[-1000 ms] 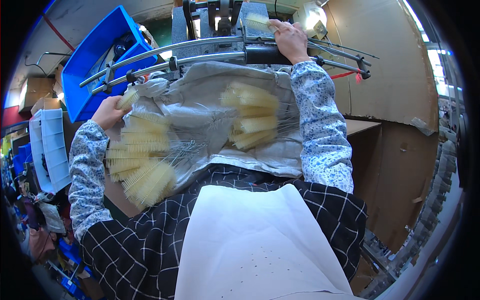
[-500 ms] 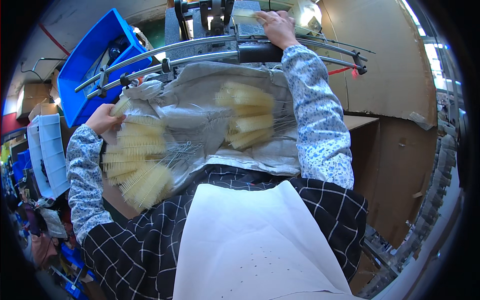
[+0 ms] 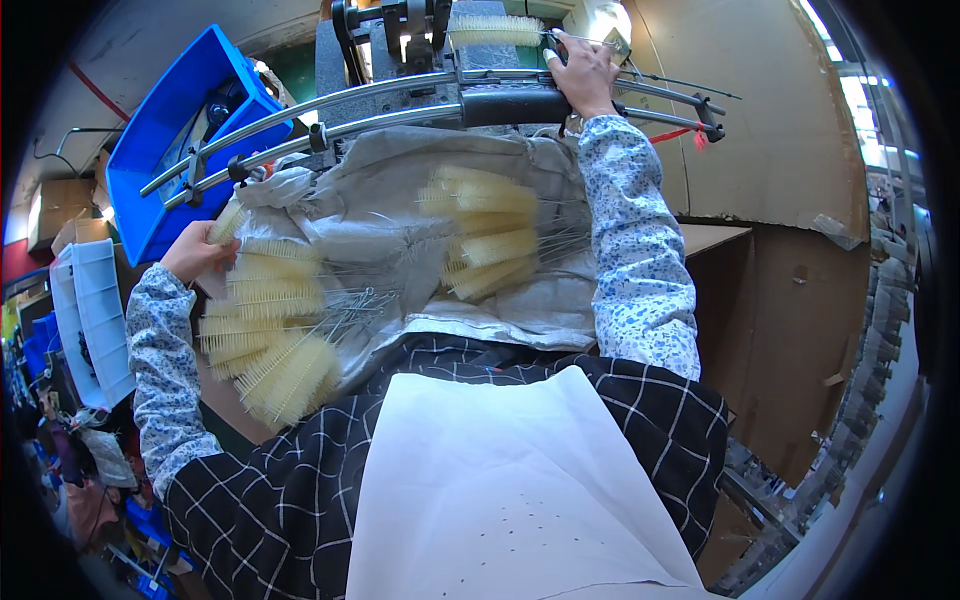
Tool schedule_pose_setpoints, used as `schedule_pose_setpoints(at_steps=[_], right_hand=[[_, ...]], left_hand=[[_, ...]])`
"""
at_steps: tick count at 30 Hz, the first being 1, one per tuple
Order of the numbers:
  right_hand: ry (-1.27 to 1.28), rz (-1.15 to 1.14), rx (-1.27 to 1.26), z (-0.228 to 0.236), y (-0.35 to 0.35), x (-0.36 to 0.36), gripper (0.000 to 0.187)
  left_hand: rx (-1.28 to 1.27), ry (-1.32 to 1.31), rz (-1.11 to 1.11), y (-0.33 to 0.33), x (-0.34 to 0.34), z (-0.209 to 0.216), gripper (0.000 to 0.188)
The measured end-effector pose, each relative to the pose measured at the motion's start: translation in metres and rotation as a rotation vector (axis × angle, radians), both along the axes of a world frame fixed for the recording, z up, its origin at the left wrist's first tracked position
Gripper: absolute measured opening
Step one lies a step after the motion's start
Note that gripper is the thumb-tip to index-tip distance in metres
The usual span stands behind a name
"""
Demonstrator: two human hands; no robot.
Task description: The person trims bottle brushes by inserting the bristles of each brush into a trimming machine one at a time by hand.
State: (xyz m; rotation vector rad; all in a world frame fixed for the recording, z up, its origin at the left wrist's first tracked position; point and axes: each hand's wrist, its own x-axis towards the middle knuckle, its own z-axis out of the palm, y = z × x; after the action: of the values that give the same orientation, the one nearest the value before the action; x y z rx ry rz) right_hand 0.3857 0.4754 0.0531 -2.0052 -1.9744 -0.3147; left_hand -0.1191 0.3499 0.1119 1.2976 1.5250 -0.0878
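Bent fingers of my left hand (image 3: 197, 252) are closed on a cream-bristled wire brush (image 3: 227, 222), left of the cloth. My right hand (image 3: 585, 75) is at the machine (image 3: 395, 50), beside the wire stem of another cream brush (image 3: 495, 30). Its thumb and forefinger are apart near the stem; part of the stem is hidden behind the hand. Over my lap, a grey cloth (image 3: 370, 190) carries two heaps of similar brushes. The left heap (image 3: 275, 320) has its looped wire ends pointing right; the right heap (image 3: 490, 230) lies near my right forearm.
Two curved metal rails (image 3: 350, 125) cross in front of the machine, with a black sleeve (image 3: 515, 105) on them. A blue bin (image 3: 150, 170) stands at the far left, above a white crate (image 3: 95, 320). Cardboard (image 3: 760, 130) rises at the right.
My right hand has moved right, off the bristled end of the brush at the machine, and its bristles now show fully. My left hand keeps its brush, and the view has shifted slightly.
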Motion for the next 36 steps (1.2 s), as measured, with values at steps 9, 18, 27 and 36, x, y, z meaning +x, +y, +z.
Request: schedule_pose_setpoints(at_steps=[9,18,27,36], right_hand=[[0.208,0.137,-0.015,-0.003,0.005,-0.025,0.034],[0.188,0.124,-0.062,0.005,-0.001,-0.096,0.03],[0.206,0.128,-0.02,0.007,-0.005,-0.142,0.025],[0.121,0.11,-0.067,0.002,0.0,-0.059,0.028]], left_hand=[[-0.094,0.088,-0.092,0.002,0.009,0.008,0.017],[0.154,-0.081,-0.01,0.0,0.009,0.023,0.017],[0.404,-0.205,0.031,0.017,0.031,0.056,0.021],[0.71,-0.07,-0.032,0.003,0.019,0.096,0.017]])
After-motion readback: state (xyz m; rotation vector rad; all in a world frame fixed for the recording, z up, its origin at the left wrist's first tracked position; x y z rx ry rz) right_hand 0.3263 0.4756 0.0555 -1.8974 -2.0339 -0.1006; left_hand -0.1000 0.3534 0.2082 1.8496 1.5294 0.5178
